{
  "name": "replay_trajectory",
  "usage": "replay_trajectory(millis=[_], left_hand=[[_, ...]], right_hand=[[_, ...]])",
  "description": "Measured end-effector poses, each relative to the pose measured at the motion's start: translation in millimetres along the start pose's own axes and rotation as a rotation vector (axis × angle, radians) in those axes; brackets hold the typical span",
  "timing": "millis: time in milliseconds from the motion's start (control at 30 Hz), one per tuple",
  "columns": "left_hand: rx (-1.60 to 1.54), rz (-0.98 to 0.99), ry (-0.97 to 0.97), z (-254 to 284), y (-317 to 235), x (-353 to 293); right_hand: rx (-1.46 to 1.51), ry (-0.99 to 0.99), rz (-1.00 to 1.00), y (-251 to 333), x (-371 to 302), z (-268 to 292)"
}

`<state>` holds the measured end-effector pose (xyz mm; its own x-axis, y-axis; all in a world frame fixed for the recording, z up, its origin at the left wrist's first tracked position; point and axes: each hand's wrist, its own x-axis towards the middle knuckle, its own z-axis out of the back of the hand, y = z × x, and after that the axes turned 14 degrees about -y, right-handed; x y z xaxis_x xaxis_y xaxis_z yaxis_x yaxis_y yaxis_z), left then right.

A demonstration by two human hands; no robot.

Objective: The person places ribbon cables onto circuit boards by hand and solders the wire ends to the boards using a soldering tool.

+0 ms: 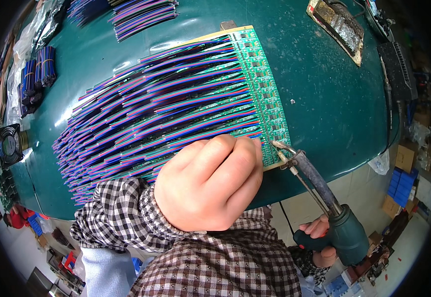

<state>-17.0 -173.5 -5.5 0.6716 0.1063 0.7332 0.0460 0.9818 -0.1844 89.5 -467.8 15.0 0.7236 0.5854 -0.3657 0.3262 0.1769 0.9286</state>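
Observation:
My left hand (208, 183) is closed in a pinch low on the green circuit board panel (264, 74), over the ends of the ribbon wires (176, 119). Coloured wire ends show just past its fingertips; most of the grip is hidden by the hand itself. Rows of these red, green, blue and black wires run left from the panel. Wrapped around the black handle of a dark green soldering gun (349, 237) is my right hand (319, 237). The gun's metal tip and a thin feed tube reach the panel's lower right corner, close beside my left fingertips.
A worn solder-stained tray (336, 27) lies at the far right, with a black soldering tool stand (397, 69) beside it. Banded wire bundles (38, 74) and loose ribbon wires (143, 17) rest at the back left. A small fan (10, 143) stands at the table's left edge.

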Motion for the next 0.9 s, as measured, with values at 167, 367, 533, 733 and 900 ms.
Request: replay_trajectory(millis=[167,367,533,733,900], left_hand=[[-0.022,-0.008,0.007,-2,-1,1],[-0.003,-0.006,-0.026,-3,-1,-1],[-0.001,-0.008,-0.041,-5,-3,-1],[0.015,-0.017,-0.043,-6,-3,-1],[0.024,-0.024,-0.047,-6,-4,-1]], right_hand=[[0.058,0.067,-0.153,-6,-4,20],[0.138,0.052,-0.082,-10,-6,14],[0.045,0.088,0.06,-11,-3,9],[-0.002,0.079,0.046,-13,-6,11],[0.004,0.058,0.042,-7,-4,1]])
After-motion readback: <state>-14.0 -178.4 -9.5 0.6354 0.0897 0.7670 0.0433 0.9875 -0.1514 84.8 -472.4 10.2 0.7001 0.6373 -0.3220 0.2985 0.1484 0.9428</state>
